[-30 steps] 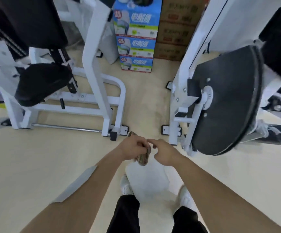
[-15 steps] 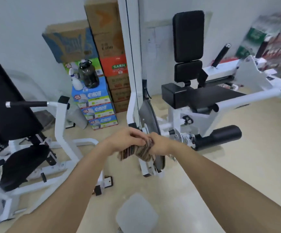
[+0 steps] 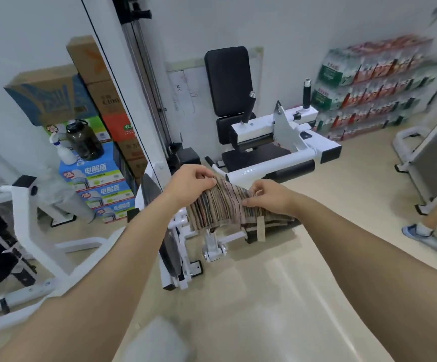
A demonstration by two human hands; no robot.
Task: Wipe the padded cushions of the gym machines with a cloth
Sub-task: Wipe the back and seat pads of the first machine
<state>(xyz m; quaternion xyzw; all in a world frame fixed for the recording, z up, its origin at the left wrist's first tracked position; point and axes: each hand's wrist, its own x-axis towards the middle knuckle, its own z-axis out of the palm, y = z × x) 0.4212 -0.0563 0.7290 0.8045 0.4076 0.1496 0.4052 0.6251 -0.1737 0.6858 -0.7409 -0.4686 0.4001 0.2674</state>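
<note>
A striped multicolour cloth (image 3: 225, 207) is spread between my hands at chest height in the middle of the view. My left hand (image 3: 190, 182) pinches its upper left edge and my right hand (image 3: 269, 195) grips its right edge. Behind the cloth stands a white seated machine with a black padded backrest (image 3: 227, 79), a smaller lower back pad (image 3: 223, 129) and a black seat (image 3: 254, 158). A black roller pad (image 3: 290, 169) sits on its white arm just beyond the cloth. The cloth hides part of the machine's lower frame.
A white cable column (image 3: 139, 100) rises left of centre. Stacked cardboard and blue boxes (image 3: 99, 178) carry a spray bottle (image 3: 63, 150) and a dark jug (image 3: 83, 138). Another white machine (image 3: 29, 231) stands at left. Bottle crates (image 3: 368, 87) line the right wall. A person's leg and shoe (image 3: 421, 231) show at right.
My view has risen from the floor to the seated machine and moved closer to it. The cloth, bunched in my left hand before, is now opened out between both hands.
</note>
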